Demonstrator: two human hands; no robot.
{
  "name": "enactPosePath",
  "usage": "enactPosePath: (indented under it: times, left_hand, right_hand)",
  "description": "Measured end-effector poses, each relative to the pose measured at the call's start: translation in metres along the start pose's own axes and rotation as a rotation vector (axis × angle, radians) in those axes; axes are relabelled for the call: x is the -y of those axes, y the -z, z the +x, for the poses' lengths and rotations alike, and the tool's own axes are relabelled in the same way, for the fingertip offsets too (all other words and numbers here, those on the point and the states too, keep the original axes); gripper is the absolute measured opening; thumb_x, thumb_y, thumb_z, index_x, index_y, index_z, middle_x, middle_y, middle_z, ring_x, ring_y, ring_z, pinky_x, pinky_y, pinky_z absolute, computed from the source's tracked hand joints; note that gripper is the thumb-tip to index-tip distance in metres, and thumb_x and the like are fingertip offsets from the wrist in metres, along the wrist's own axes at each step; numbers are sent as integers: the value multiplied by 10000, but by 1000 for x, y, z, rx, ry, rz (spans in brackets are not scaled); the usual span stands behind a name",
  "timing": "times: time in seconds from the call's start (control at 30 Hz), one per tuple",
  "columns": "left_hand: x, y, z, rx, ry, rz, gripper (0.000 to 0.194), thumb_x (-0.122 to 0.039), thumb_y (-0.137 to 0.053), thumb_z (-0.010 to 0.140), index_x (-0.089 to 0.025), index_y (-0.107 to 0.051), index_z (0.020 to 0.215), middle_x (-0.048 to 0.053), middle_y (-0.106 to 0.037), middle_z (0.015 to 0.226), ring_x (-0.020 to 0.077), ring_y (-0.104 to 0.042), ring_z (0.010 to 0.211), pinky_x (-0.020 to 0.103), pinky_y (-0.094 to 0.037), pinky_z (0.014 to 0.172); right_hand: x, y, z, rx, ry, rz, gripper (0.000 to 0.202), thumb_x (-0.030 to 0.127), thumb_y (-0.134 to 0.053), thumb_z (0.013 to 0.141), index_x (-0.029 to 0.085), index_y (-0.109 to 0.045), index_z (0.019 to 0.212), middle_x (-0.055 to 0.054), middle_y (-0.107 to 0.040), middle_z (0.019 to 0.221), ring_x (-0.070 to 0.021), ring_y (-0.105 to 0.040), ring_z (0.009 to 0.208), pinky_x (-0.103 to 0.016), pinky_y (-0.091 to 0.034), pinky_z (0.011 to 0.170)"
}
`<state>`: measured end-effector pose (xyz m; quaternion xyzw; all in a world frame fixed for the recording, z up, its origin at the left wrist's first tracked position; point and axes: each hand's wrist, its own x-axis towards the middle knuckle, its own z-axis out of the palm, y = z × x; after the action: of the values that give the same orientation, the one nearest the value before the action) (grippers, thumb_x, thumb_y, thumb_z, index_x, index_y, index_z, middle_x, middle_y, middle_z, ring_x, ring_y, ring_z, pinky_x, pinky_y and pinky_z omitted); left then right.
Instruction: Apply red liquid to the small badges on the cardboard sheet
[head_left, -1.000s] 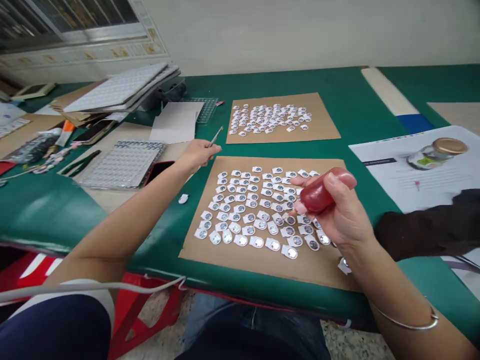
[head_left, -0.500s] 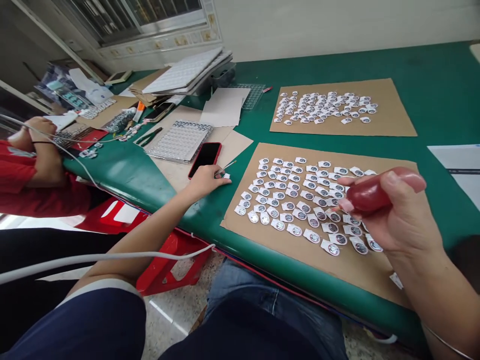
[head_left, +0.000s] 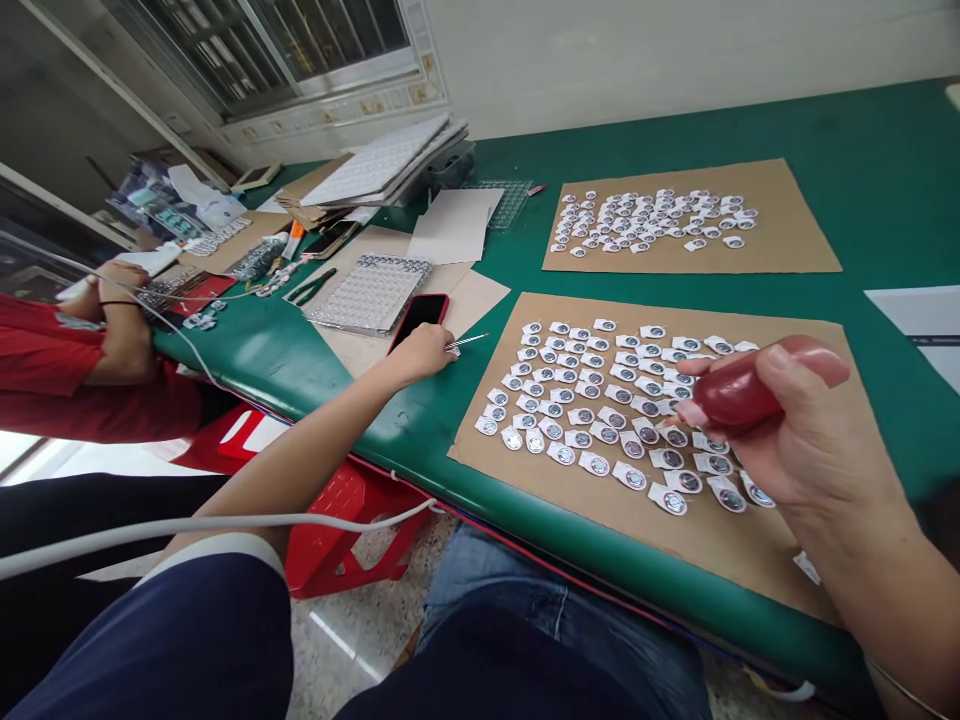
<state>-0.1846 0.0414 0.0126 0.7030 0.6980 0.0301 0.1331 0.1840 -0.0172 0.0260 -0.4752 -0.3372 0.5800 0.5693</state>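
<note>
Head view. Right hand (head_left: 814, 455): is gripping red bottle (head_left: 750, 385), which is slanting over tags (head_left: 628, 475) on cardboard (head_left: 720, 545). Left hand (head_left: 424, 352): is pinching thin tool (head_left: 472, 340) near phone (head_left: 421, 314). Likely risk: too firm a squeeze, drips spoiling tags.

At three o'clock the red bottle (head_left: 750, 385) is gleaming like smooth plastic; the green worktop (head_left: 885, 200) is shining glossily; at four, the cardboard sheet (head_left: 720, 545) is looking matt.
</note>
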Motion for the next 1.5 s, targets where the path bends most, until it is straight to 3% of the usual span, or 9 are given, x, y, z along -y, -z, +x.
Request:
enactPosePath:
  times: [0.2, 0.4, 0.53, 0.67, 0.8, 0.93, 1.07, 1.3, 1.5]
  left_hand:
    - [-14, 8, 6, -26, -46, -206, 173, -232, -645, 678, -149, -555, 555, 9, -518, 542, 138, -493, 591, 237, -328, 569]
    - [-83, -11, 18, 25, -125, -608, 98, -207, -542, 815, -119, -548, 858, 26, -642, 727, 52, -472, 479, 184, -357, 482]
    - [-140, -33, 16, 185, -194, -924, 120, -243, -513, 872, -132, -515, 918, 42, -657, 787, 3, -368, 360, 181, -362, 413]
    - [-171, -48, 3, 551, -127, -1463, 178, -222, -537, 882, -195, -520, 1057, -88, -511, 522, -5, -204, 304, 171, -385, 403]
    - [-177, -56, -9, 713, -11, -1527, 130, -252, -535, 891, -171, -558, 792, -113, -339, 346, 16, -176, 276, 162, -343, 351]
    - [-177, -58, -17, 641, 74, -1540, 239, -270, -510, 906, -177, -518, 686, -111, -306, 282, 31, -195, 259, 181, -386, 370]
    - [-175, -55, -21, 613, 110, -1499, 352, -317, -473, 922, -178, -477, 599, -86, -315, 254, 46, -260, 251, 207, -422, 391]
    - [-172, -48, -21, 620, 89, -1434, 395, -272, -428, 927, -160, -496, 555, -37, -423, 285, 41, -229, 226, 235, -415, 368]
    - [-172, -51, -22, 545, 90, -1379, 195, -213, -500, 887, -116, -588, 743, -60, -435, 320, 45, -337, 263, 185, -309, 334]
  right_hand:
    - [-5, 3, 3, 6, -10, 23, 240, 384, -677, 692, 209, -535, 773, -74, -656, 725, -262, -657, 549, -286, -409, 366]
    - [-8, 1, 3, 57, -20, 42, 268, 430, -654, 706, 192, -537, 745, -57, -673, 752, -211, -634, 464, -242, -360, 340]
    - [-6, -1, 1, 109, -49, 71, 335, 503, -634, 704, 184, -538, 744, -56, -685, 805, -152, -616, 453, -203, -328, 322]
    - [-8, -5, 0, 266, -123, 121, 347, 533, -562, 764, 189, -520, 758, -62, -693, 888, -104, -590, 467, -185, -313, 321]
    - [-15, -8, -1, 371, -222, 159, 329, 521, -544, 789, 193, -529, 785, -50, -683, 956, -95, -582, 469, -211, -366, 348]
    - [-22, -9, -3, 422, -268, 125, 311, 509, -529, 806, 199, -541, 807, -30, -678, 903, -97, -574, 465, -241, -429, 380]
    - [-25, -10, -3, 397, -277, 108, 298, 497, -532, 810, 200, -546, 815, -30, -680, 903, -81, -555, 445, -218, -385, 363]
    - [-24, -12, -2, 305, -246, 55, 295, 491, -537, 806, 197, -521, 783, -56, -694, 965, -106, -590, 482, -218, -361, 365]
    - [-21, -9, -1, 246, -178, -30, 331, 533, -502, 801, 202, -510, 798, -63, -665, 1009, -91, -574, 503, -228, -350, 383]
